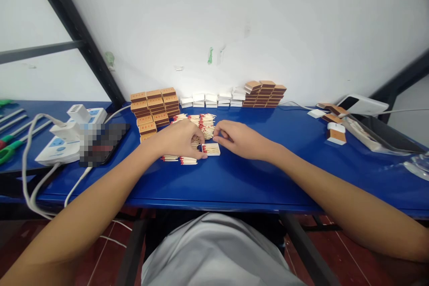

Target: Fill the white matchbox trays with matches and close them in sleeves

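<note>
A small white matchbox tray (212, 149) with red-tipped matches in it lies on the blue table (234, 178). My left hand (181, 139) is curled beside the tray, fingertips touching its left end. My right hand (239, 139) is closed in a pinch just above the tray's right side; what it pinches is too small to make out. A loose heap of matches (201, 121) lies behind both hands, and a few bundles of matches (181, 159) lie under my left wrist.
Brown matchbox stacks (154, 106) stand at the back left, white inner trays (214, 98) in the middle, more brown boxes (264, 93) to the right. A power strip (67, 136) with cables and a phone (107, 143) lie left; two boxes (335, 133) and a white device (363, 105) lie right.
</note>
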Available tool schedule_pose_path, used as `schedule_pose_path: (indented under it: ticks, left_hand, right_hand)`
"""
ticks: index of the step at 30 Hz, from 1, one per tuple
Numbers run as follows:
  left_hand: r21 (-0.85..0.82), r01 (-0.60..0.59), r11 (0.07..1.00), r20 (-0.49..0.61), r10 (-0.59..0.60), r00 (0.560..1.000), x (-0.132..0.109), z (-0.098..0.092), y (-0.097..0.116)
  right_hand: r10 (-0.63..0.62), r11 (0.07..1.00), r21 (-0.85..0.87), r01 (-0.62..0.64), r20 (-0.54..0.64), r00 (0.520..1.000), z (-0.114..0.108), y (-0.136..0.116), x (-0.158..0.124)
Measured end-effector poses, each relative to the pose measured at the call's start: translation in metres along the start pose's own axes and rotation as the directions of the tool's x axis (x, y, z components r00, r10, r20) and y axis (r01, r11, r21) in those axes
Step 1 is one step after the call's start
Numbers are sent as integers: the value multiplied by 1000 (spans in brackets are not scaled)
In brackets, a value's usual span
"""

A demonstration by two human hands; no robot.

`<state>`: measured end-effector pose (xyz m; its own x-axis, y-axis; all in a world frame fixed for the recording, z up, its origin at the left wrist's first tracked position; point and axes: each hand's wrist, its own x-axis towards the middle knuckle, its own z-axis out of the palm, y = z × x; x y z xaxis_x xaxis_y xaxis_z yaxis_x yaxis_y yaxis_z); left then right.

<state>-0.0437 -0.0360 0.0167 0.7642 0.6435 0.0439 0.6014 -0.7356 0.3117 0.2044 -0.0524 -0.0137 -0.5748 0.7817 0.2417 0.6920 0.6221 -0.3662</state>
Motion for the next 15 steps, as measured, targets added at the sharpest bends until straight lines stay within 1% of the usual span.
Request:
schedule_pose_path:
  ticks: [2, 3, 6, 10, 15]
  left_hand:
    - [-2, 5, 1000, 2, -5, 1000, 0, 0, 0]
    - [-3, 7, 1000, 3, -7, 1000, 0, 0, 0]
    - [-8, 1, 1000, 10, -1, 1000, 0, 0, 0]
    - [-10, -4, 1000, 13, 4, 1000, 1, 0, 1]
    - [-19, 1, 1000, 8, -1, 1000, 0, 0, 1]
  right_hand:
    - [53, 997, -46, -57, -92, 994, 1, 12, 5]
    - [79, 994, -63, -87, -120, 990, 2, 19, 8]
    - [126, 988, -64, -137, -152, 980, 10, 38, 17]
    - [137, 987, -63, -146, -132, 982, 18, 48, 26]
    - [140, 983, -111, -146, -57, 988, 18, 44, 29]
